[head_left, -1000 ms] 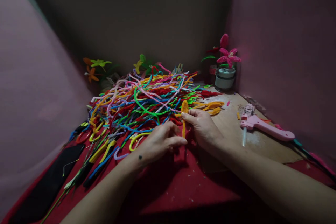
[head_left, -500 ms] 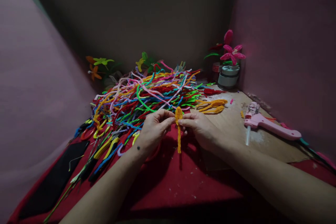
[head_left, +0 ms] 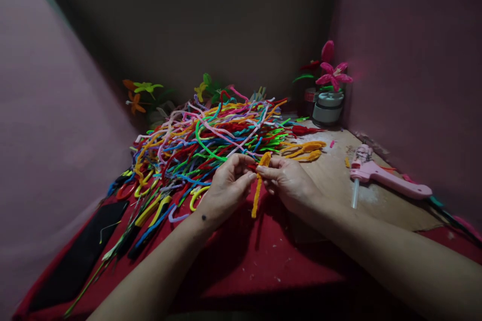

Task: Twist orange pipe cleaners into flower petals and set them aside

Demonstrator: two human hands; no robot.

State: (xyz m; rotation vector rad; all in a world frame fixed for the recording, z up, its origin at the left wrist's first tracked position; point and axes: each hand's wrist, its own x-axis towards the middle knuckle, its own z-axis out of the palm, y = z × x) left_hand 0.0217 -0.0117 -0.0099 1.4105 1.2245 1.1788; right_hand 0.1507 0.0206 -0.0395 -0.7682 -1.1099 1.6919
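Observation:
An orange pipe cleaner [head_left: 257, 196], folded into a narrow fuzzy loop at the top with a single tail below, is pinched between the thumb and fingers of my right hand [head_left: 291, 180]. It leans, its tail pointing down and slightly left above the red cloth. Close on its left side is my left hand [head_left: 230, 186], fingers curled, with a small gap between thumb tip and forefinger; whether they touch the pipe cleaner is unclear. Behind both hands lies a big tangled heap of coloured pipe cleaners [head_left: 211, 135]. More looped orange pieces [head_left: 305, 149] rest beyond my right hand.
A pink glue gun [head_left: 391, 180] lies on cardboard [head_left: 324, 195] at the right. Yellow-handled pliers [head_left: 148, 213], scissors [head_left: 141, 188] and a black phone-like slab [head_left: 77, 256] are at the left. Pink pipe-cleaner flowers [head_left: 334, 76] stand in a grey jar [head_left: 327, 110].
My left hand first came up to the orange loop and pinched it, then its fingers eased slightly left. My right hand has kept hold; the pipe cleaner has tilted from upright.

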